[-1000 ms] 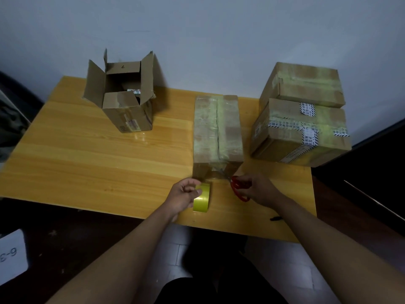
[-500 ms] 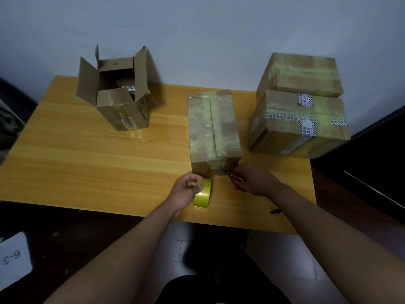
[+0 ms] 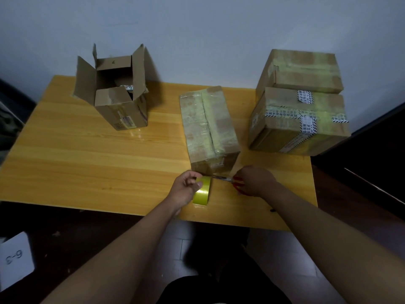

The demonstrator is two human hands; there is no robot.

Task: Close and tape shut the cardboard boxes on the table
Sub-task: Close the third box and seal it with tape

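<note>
At lower centre, the tape roll (image 3: 202,192) is gripped by the curled left hand (image 3: 184,190); red-handled scissors (image 3: 232,182) are held in the closed right hand (image 3: 256,180), beside the taped box (image 3: 209,128).

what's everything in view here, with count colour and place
open brown cardboard box: 1, brown, table's far left, flaps up
long taped cardboard box: 1, brown under yellowish tape, table centre
stacked sealed cardboard boxes: 2, brown, table's far right, smaller on top
yellow tape roll: 1, yellow, near edge, on its rim
red-handled scissors: 1, red and metal, beside the roll
wooden table: 1, orange-yellow, against the wall
white paper labelled 6-3: 1, white, floor at lower left
left hand: 1, grips the tape roll
right hand: 1, holds the scissors
</note>
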